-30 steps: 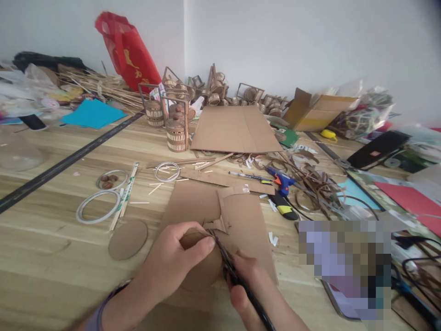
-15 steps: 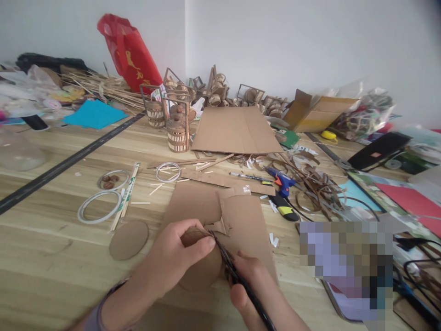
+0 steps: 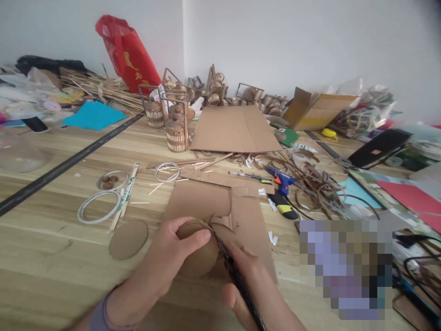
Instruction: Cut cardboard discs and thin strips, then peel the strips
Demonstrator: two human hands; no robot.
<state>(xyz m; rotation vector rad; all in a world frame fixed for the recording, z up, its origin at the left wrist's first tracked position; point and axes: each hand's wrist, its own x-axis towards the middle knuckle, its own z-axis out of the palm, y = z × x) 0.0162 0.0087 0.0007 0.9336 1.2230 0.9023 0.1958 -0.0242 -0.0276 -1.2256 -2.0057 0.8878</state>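
My left hand (image 3: 168, 253) pinches a round cardboard piece (image 3: 201, 255) between thumb and fingers, with the thumb lying on its face. In my right hand (image 3: 257, 276) is a pair of black scissors (image 3: 237, 280), its blades at the piece's upper right edge. A ragged cardboard offcut (image 3: 223, 221) curls just beyond the blade tips. Beneath both hands a larger cardboard sheet (image 3: 200, 195) lies flat on the wooden table. Left of my left hand rests a separate cardboard disc (image 3: 128, 240).
White rings (image 3: 99, 207) and wrapped chopsticks (image 3: 126, 195) lie to the left. A blue glue gun (image 3: 280, 179) and a yellow-black cutter (image 3: 285, 205) lie right of the sheet. Farther back stand small slatted baskets (image 3: 177, 135) beside a big cardboard sheet (image 3: 236, 128).
The round piece has turned, showing more of its face. The offcut strip has shifted right, and the scissors' blades have moved along the edge.
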